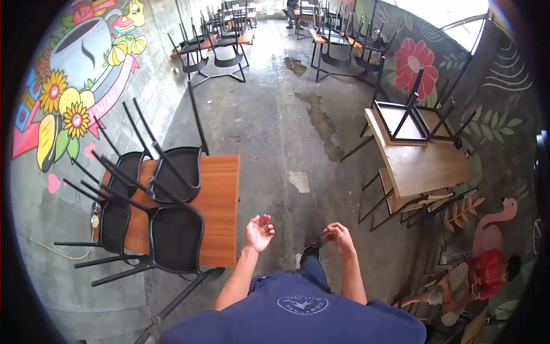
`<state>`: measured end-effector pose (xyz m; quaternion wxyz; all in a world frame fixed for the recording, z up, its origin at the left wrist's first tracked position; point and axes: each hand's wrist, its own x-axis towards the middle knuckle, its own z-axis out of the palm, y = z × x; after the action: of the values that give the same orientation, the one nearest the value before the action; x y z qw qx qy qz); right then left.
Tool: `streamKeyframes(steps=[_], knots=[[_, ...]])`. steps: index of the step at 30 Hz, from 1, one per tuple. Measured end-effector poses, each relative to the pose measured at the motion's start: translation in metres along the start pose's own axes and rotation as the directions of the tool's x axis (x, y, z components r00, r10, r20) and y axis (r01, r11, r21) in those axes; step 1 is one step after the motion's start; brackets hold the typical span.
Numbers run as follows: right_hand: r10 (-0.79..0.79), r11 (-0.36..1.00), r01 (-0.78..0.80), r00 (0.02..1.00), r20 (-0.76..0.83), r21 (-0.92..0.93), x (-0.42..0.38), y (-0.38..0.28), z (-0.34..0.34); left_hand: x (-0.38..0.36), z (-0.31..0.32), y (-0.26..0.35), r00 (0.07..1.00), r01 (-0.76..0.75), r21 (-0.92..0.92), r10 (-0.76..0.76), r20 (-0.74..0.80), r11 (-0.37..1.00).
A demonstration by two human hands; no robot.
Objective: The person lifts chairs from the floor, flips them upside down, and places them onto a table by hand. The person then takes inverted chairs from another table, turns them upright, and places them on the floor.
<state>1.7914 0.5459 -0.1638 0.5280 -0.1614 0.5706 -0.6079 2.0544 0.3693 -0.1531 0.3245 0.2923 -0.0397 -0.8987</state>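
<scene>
Both of my hands are raised in front of my body over the grey floor. My left hand point(259, 233) has its palm up and its fingers apart, with nothing in it; it is near the right edge of the orange-brown table point(220, 212) without touching it. My right hand point(340, 237) is held with its fingers curled, and what they hold, if anything, is too small to make out. Upturned black chairs point(176, 238) rest on the orange-brown table, their legs pointing up and outward.
At the right stands a light wooden table point(418, 166) with an upturned metal frame point(401, 121) on it. A seated person in red point(490, 274) is at the lower right. More tables with upturned chairs point(226, 57) line both sides farther off, where another person point(292, 12) stands.
</scene>
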Motion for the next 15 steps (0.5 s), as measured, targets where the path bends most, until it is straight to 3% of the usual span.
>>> streamKeyframes(steps=[5,9,11,15], knots=[[0.020,0.998,-0.021,0.999,0.027,0.063,0.074,-0.086,-0.060,0.098,0.095,-0.039,1.000,0.014,0.003,-0.014,0.003,1.000],[-0.053,0.994,0.043,0.993,0.104,0.101,0.137,-0.144,-0.111,0.179,0.191,-0.065,0.996,0.048,0.115,-0.057,0.071,0.992],[-0.084,0.996,0.080,0.992,0.095,0.038,0.157,-0.166,-0.129,0.214,0.217,-0.075,0.986,0.089,0.122,-0.105,0.133,0.989],[-0.129,0.983,0.117,0.988,0.081,0.138,0.188,-0.207,-0.153,0.269,0.260,-0.093,0.978,0.129,0.150,-0.151,0.142,0.980]])
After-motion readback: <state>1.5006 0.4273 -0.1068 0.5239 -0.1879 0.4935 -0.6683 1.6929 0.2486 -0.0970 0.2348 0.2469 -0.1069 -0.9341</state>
